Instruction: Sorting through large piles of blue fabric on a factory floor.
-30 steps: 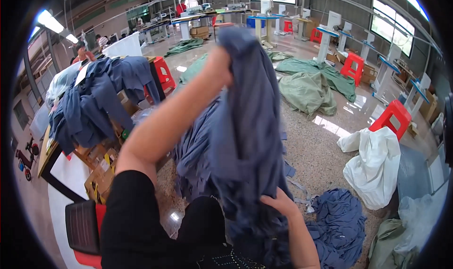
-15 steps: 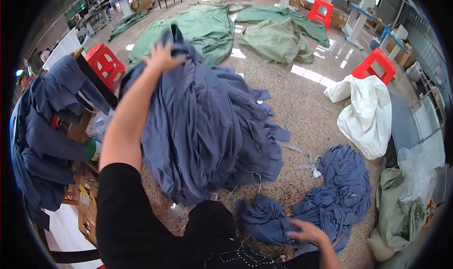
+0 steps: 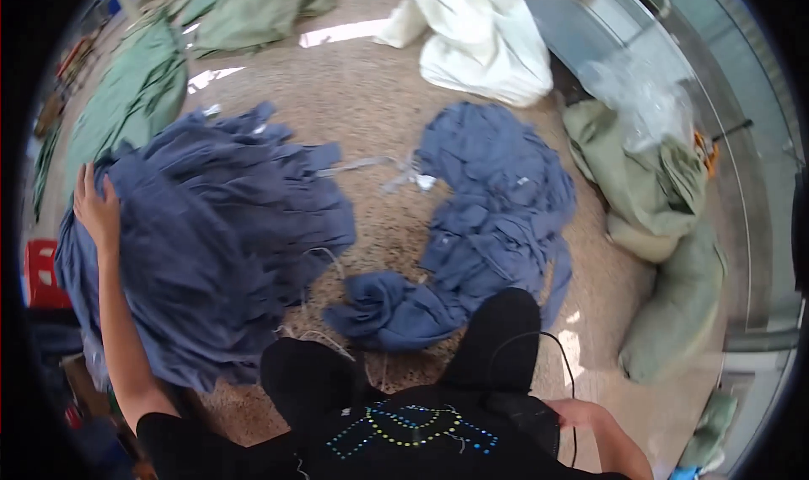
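Left hand (image 3: 95,208) outstretched, fingers gripping blue garment bundle (image 3: 211,235); right hand (image 3: 577,412) low, fingers' state unclear.

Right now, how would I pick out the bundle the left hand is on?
Find the speckled floor at the person's feet. Of the two blue cloth heaps, take the big blue bundle under the left hand: bulkier and raised, unlike the flat blue pile opposite.

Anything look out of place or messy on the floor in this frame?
Yes. Blue fabric pieces lie heaped straight on the speckled floor rather than stacked, with loose pale strips strewn between them and the large blue bundle under the left hand. No damage or spill shows.
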The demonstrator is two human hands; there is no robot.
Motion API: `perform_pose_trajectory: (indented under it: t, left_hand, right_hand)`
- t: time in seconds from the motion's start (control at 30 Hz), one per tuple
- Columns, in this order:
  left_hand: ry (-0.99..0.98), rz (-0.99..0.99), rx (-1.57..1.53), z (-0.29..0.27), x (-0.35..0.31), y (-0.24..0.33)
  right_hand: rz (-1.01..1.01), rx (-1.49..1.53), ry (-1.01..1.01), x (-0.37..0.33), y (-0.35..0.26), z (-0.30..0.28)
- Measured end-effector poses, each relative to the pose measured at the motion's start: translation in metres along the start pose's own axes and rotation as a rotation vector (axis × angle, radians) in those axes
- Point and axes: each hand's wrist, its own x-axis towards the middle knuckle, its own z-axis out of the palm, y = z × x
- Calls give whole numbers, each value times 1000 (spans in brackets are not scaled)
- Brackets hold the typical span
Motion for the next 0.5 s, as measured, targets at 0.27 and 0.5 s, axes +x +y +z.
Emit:
perform_pose_trajectory:
  t: [0.27, 0.5]
  left_hand:
    - [-683, 649, -816, -62, -110, 295]
    - [-1824, 899, -680, -75, -272, 377]
  right_hand:
    - [-262, -586, 251, 47, -32, -87]
    - [385, -101, -278, 120, 97, -64]
